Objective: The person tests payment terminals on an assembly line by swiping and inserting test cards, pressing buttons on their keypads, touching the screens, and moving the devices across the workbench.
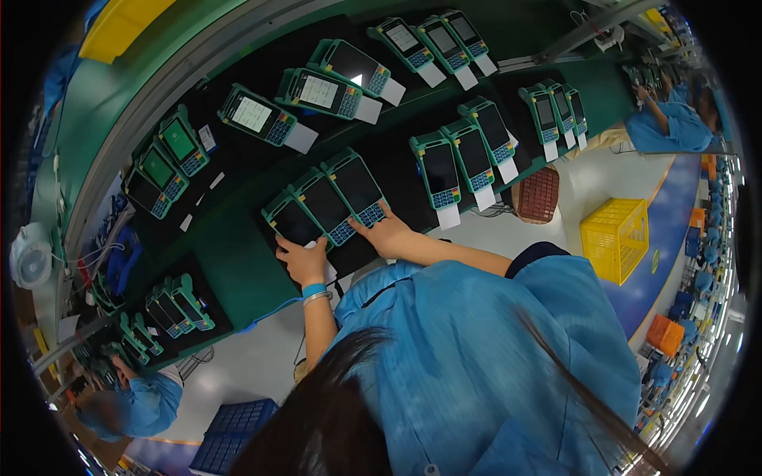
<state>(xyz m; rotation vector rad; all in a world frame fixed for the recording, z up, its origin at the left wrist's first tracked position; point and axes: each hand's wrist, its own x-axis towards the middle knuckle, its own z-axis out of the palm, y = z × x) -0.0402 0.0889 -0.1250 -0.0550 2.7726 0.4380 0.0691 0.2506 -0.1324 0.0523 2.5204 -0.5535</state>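
Note:
Three green card terminals with dark screens lie side by side on a black mat in front of me. My left hand [303, 258] is at the lower end of the leftmost terminal [290, 221], its fingers curled around that edge. The middle terminal [324, 203] lies between my hands. At the keypad end of the right terminal [352, 181] is my right hand [382, 232], with its fingers spread and touching the casing; it grips nothing that shows. Terminals with white cards stand behind, one of them with a lit screen [252, 113].
More terminals [439, 168] lie to the right. A yellow crate [615, 238] and a red-brown stool [537, 194] are beyond the bench on the right. Co-workers [675, 119] sit at the far right and lower left [151, 404]. A blue crate [230, 436] stands on the floor.

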